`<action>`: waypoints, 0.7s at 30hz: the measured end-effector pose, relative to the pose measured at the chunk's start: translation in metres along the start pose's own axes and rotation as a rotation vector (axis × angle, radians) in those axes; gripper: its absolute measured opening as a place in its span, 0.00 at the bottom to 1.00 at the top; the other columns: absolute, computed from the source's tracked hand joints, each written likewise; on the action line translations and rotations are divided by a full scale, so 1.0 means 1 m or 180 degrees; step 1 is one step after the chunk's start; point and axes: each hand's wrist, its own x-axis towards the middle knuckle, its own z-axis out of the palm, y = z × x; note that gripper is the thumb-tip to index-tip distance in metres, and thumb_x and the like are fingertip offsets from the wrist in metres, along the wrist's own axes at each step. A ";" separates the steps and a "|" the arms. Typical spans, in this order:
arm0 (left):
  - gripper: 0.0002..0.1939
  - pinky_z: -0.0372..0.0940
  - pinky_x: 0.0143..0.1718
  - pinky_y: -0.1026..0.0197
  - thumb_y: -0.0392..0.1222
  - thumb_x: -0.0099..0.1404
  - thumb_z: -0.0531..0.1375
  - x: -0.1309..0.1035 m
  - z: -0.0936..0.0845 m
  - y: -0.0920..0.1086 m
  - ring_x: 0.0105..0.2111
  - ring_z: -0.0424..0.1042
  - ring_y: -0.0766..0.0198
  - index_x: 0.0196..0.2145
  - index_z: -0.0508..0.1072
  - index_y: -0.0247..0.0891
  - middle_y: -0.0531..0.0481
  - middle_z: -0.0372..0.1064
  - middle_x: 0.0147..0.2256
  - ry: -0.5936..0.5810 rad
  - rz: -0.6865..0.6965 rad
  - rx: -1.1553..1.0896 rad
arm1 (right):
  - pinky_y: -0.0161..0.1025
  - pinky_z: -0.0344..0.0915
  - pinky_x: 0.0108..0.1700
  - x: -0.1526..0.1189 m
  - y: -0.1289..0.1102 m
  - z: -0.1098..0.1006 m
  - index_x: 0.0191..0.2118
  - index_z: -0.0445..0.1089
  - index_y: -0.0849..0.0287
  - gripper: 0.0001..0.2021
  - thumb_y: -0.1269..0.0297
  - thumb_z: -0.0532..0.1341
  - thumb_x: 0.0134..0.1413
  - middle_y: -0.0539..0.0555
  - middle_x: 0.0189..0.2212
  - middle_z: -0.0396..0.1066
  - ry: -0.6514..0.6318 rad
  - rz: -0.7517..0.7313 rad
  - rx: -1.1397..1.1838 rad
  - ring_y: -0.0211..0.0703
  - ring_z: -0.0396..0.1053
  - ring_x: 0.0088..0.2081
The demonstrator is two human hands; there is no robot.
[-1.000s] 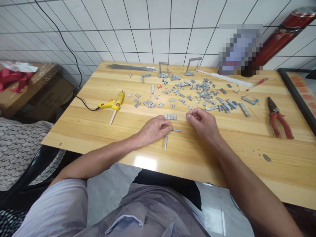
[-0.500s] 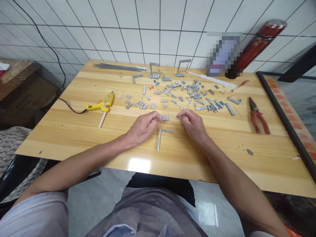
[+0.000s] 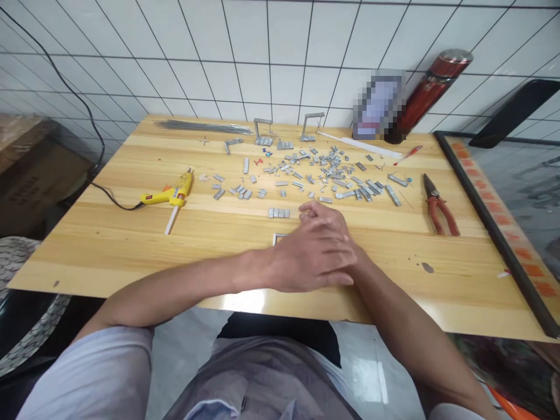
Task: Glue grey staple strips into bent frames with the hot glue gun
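Note:
My left hand lies across the back and wrist of my right hand, its fingers stretched out and holding nothing. Partly covered by it, my right hand hovers over the table with the index finger extended and the other fingers loosely bent; nothing shows in them. Just left of its fingertips sits a short row of grey metal staple-like pieces. An L-shaped piece made of the same grey strips peeks out above my left hand, which hides most of it.
Scattered grey pieces and small angled stands lie farther back. A yellow glue gun is at left, with red-handled pliers at right. Along the wall are thin metal rods, a white strip and a red flask.
My left hand has moved right and nearer, from beside the row of pieces onto my right hand, covering most of the L-shaped piece. The view has shifted slightly.

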 end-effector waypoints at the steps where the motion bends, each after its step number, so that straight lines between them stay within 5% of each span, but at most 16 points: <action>1: 0.13 0.57 0.67 0.45 0.49 0.77 0.57 -0.001 -0.010 -0.001 0.56 0.75 0.53 0.47 0.80 0.44 0.44 0.80 0.52 0.0147 -0.0138 -0.0120 | 0.43 0.68 0.37 0.001 0.002 -0.005 0.47 0.74 0.52 0.10 0.64 0.59 0.63 0.51 0.31 0.75 0.0065 0.0046 0.0043 0.45 0.72 0.33; 5: 0.14 0.68 0.52 0.53 0.47 0.76 0.55 -0.032 -0.047 -0.013 0.43 0.78 0.57 0.40 0.79 0.41 0.46 0.81 0.41 0.0882 -0.1159 -0.0163 | 0.40 0.67 0.39 0.004 0.007 -0.015 0.40 0.76 0.55 0.05 0.66 0.63 0.58 0.52 0.30 0.75 -0.0036 -0.0134 0.0165 0.43 0.72 0.33; 8: 0.12 0.68 0.47 0.58 0.46 0.74 0.57 -0.065 -0.051 -0.026 0.40 0.77 0.60 0.37 0.77 0.39 0.47 0.80 0.39 0.1061 -0.1719 -0.0220 | 0.40 0.67 0.41 0.000 0.001 -0.008 0.41 0.76 0.55 0.06 0.68 0.63 0.58 0.54 0.36 0.77 -0.0493 -0.0568 0.0056 0.43 0.74 0.36; 13: 0.09 0.69 0.50 0.57 0.41 0.74 0.57 -0.102 -0.028 -0.045 0.44 0.77 0.59 0.43 0.77 0.38 0.44 0.79 0.42 0.0923 -0.1428 0.0172 | 0.40 0.65 0.42 -0.006 -0.009 0.003 0.40 0.76 0.55 0.07 0.71 0.60 0.61 0.56 0.39 0.78 -0.0693 -0.0753 -0.0408 0.48 0.74 0.41; 21: 0.12 0.69 0.56 0.50 0.35 0.71 0.56 -0.109 -0.014 -0.058 0.51 0.75 0.55 0.49 0.74 0.38 0.41 0.77 0.49 0.0497 -0.1176 0.0466 | 0.40 0.65 0.41 0.000 0.000 0.001 0.39 0.77 0.55 0.11 0.71 0.57 0.64 0.55 0.37 0.80 -0.0843 -0.0703 -0.0177 0.44 0.74 0.37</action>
